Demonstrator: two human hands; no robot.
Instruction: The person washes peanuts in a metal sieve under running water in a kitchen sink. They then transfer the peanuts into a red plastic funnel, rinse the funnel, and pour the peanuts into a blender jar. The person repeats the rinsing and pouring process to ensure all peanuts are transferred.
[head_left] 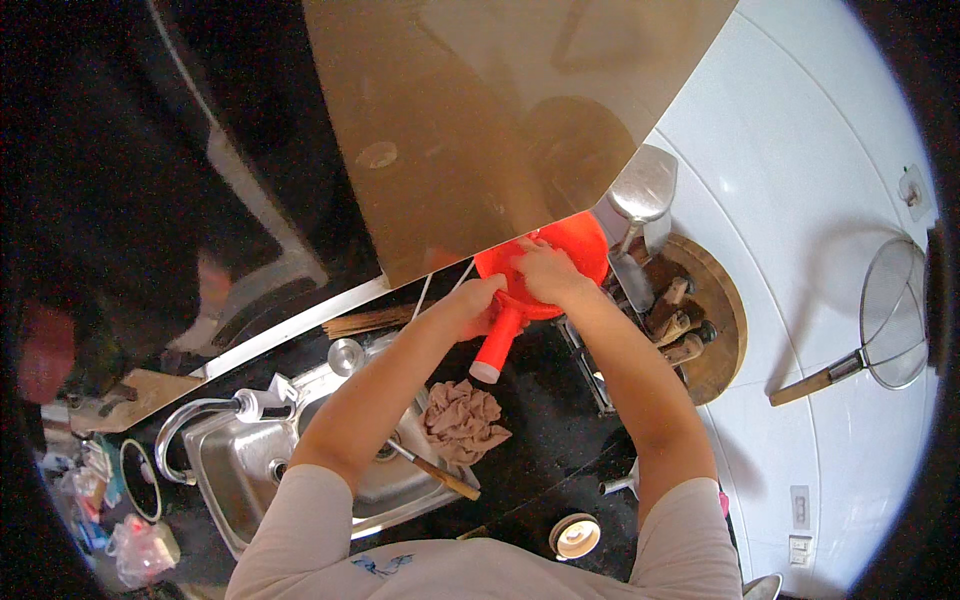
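Note:
A red plastic dipper (588,245) with a short thick handle is held over the far part of the dark counter, its handle angled back toward me. My left hand (482,306) is closed on its left side, close to where the handle meets the bowl. Inside the bowl lies my right hand (545,270), its fingers reaching down against the inner surface. I cannot make out anything between those fingers. A brown panel overhead comes down close to the dipper's far rim.
Left of my arms is a steel sink (225,480) with a curved faucet (175,440). A crumpled brown cloth (462,422) and a wooden-handled utensil (447,478) lie by it. At right stands a round wooden board (728,330) behind several tool handles; a strainer (893,315) hangs on the wall.

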